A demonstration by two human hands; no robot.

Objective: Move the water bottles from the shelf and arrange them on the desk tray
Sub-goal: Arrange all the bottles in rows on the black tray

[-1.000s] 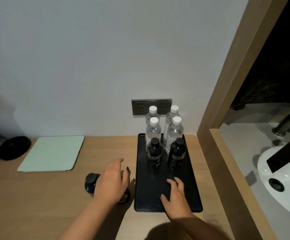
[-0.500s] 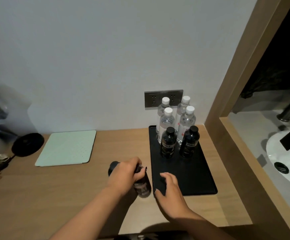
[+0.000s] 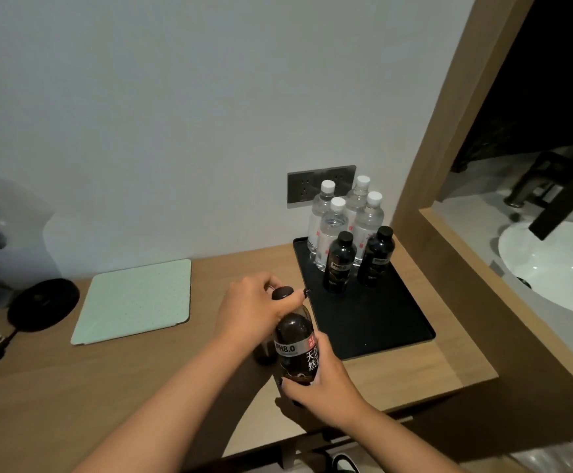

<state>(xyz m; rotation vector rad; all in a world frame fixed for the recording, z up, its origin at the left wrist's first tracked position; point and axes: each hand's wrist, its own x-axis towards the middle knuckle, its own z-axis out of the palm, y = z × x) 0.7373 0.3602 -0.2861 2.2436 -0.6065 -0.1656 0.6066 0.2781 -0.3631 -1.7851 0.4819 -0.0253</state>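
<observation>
Holding dark bottle [image 3: 295, 339] two-handed above desk [image 3: 134, 370], just left of tray [image 3: 380, 322]. My left hand [image 3: 254, 308] fingers curl round neck, right hand [image 3: 326, 380] fingers wrap base, steadying it upright, I judge. Six bottles stand at tray back, front free for this one.

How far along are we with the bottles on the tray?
Done: four clear bottles and two dark bottles stand at the tray's far end. In hand: a third dark bottle, held above the desk beside the tray, left hand at its neck, right hand round its base. Left: set it on the tray's bare near half. The shelf is out of view, so any remaining count is unknown.
</observation>
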